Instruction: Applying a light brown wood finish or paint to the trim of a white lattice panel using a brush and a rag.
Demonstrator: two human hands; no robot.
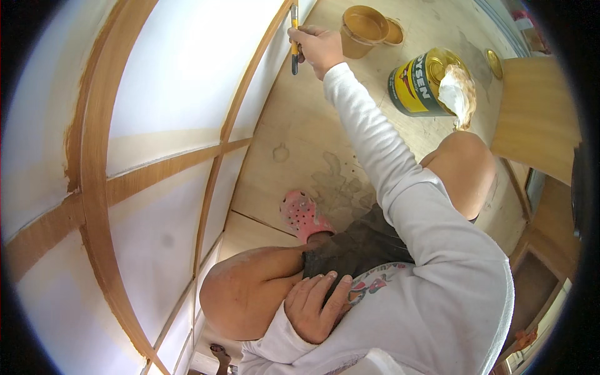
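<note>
My right hand (317,49) is stretched far forward and closed round a slim paintbrush (294,64) with a yellow and dark handle. The brush stands upright, its metal ferrule at the top beside a brown wooden strip (255,62) on the white panelled wall (181,69). Its bristle end is hard to make out at the picture's edge. My left hand (319,306) rests in my lap against the dark shorts, holding nothing, its fingers extended and slightly apart.
On the plywood floor (275,125) stand a brown tub (359,37) and a smaller brown container (394,31). A large paint can (409,87) carries a crumpled white piece (458,94) on its side. A round gold lid (494,64) lies near a wooden panel (537,115) at right.
</note>
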